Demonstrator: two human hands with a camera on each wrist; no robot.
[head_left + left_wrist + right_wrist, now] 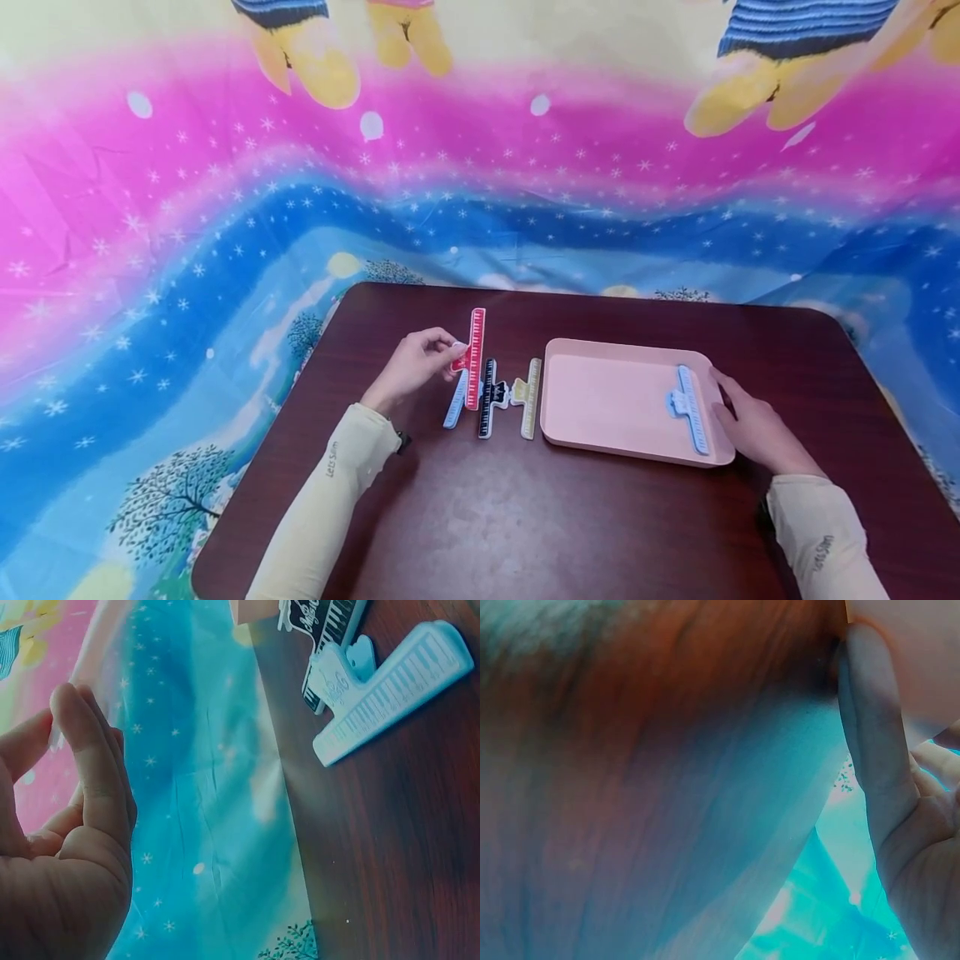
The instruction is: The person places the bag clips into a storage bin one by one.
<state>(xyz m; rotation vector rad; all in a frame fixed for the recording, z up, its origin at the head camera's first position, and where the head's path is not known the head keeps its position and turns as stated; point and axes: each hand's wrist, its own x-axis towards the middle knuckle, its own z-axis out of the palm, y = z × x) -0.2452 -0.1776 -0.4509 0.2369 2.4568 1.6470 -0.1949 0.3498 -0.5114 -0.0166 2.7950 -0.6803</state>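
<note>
"On the dark counter (pixel 517 517), which of the hands has something?"

"The left hand (pixel 412 367). Thumb and fingertips are closed in a pinch on the red clip (pixel 477 358), by its handle. From the head camera its piano-key bar crosses in front of the pale blue clip (pixel 454 407), hiding part of it."

"Does the left wrist camera agree?"

"It gives me the pale blue clip whole, lettered handle and all, with that handle overlapping the black clip (pixel 487 408). Between the fingertips, though, I get only a faint pale sliver, probably an edge of the red clip."

"And the right hand (pixel 761 433)?"

"Fingers fairly straight, laid against the outer side of the pink tray (pixel 600 408). The right wrist camera shows one digit flat along the wall, a gap behind it, and the counter in a blur."

"What's in the tray?"

"A blue clip (pixel 694 412), near its right wall, which only the head camera catches. That view also has the cream clip (pixel 531 400) just outside the tray's left side, its handle turned toward the black clip's."
</note>
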